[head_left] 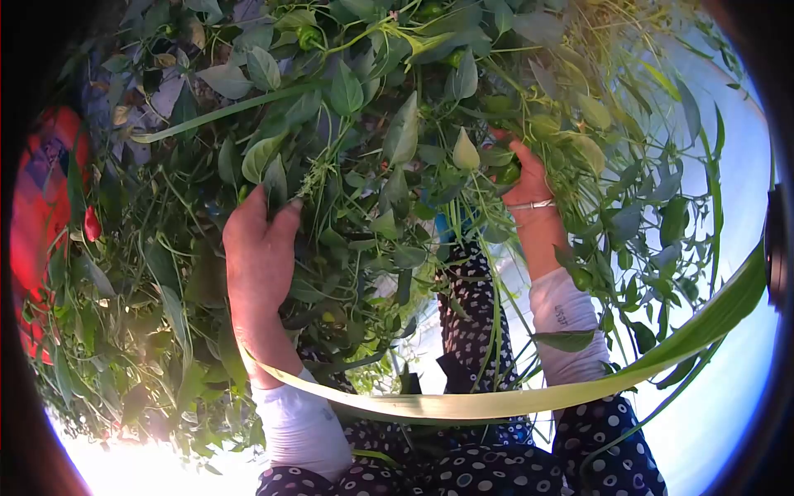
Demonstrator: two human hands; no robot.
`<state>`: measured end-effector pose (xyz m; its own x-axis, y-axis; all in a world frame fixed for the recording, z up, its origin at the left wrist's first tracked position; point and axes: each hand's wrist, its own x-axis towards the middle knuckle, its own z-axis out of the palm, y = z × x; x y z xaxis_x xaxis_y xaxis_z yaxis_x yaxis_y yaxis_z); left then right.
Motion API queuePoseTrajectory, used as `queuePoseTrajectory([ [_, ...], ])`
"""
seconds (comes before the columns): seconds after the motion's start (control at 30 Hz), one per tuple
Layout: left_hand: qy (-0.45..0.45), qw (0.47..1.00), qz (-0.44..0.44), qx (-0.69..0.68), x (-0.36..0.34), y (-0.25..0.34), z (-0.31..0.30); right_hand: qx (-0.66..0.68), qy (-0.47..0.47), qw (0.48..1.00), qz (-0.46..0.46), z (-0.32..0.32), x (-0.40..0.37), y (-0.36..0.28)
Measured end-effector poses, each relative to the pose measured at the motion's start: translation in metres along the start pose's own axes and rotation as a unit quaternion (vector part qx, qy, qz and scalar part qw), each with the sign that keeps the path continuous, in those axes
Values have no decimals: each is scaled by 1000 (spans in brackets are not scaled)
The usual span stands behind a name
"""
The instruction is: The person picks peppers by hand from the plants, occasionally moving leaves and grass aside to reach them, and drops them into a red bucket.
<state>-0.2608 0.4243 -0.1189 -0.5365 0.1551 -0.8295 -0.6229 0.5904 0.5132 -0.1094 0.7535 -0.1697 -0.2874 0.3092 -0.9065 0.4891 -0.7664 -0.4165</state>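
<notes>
My left hand (263,260) reaches into a dense pepper plant. Its thumb and forefinger are apart, with a green leaf (275,178) right at the fingertips; foliage hides the other fingers. My right hand (531,183), with a bracelet (531,204) at the wrist, is among the stems on the right. A green pepper (506,173) lies against its palm, and the fingers curl round it, partly covered by leaves. Another green pepper (309,37) hangs near the top.
A long grass blade (463,405) arcs across the front, over both forearms. A small red pepper (92,223) hangs at the left, near a bright red object (37,215). Dotted dark clothing (496,467) and pale sheeting (703,397) show below and at right.
</notes>
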Motion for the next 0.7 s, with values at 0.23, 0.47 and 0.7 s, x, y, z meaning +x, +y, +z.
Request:
queuePoseTrajectory([
  [0.23,-3,1000,7,-11,0,0,1,-194,70,978,-31,55,-13,-12],
  [0.47,12,1000,-8,6,-1,4,2,-179,27,981,-68,26,-10,7],
  [0.7,24,999,21,-4,-2,1,2,-40,-36,995,87,34,-40,2],
])
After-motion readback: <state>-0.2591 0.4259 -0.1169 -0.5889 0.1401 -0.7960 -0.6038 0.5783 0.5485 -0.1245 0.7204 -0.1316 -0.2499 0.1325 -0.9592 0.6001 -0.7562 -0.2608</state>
